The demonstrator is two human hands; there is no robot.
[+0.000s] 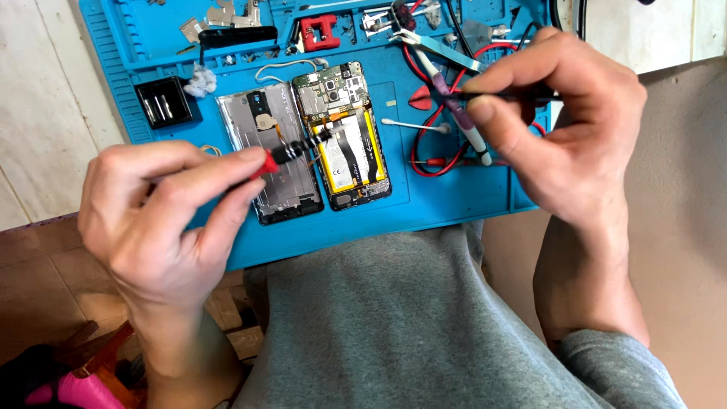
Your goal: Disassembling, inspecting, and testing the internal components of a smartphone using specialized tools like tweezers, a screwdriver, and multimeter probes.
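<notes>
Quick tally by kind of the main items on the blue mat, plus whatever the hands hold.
Opened phone body with yellow battery: 1
Phone back cover: 1
Cotton swab: 1
Black box: 1
Red-capped screwdriver in left hand: 1
Black probe in right hand: 1
Total: 6

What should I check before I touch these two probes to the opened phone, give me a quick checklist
1. Left hand has firm grip on red probe: ok.
2. Right hand holds black probe: ok.
3. Red probe tip over opened phone: ok; contact cannot tell.
4. Black probe tip near the phone: not ok, hidden and away right.
5. Back cover set beside phone on blue mat: ok.
6. Red leads not tangled with tweezers: cannot tell.
</notes>
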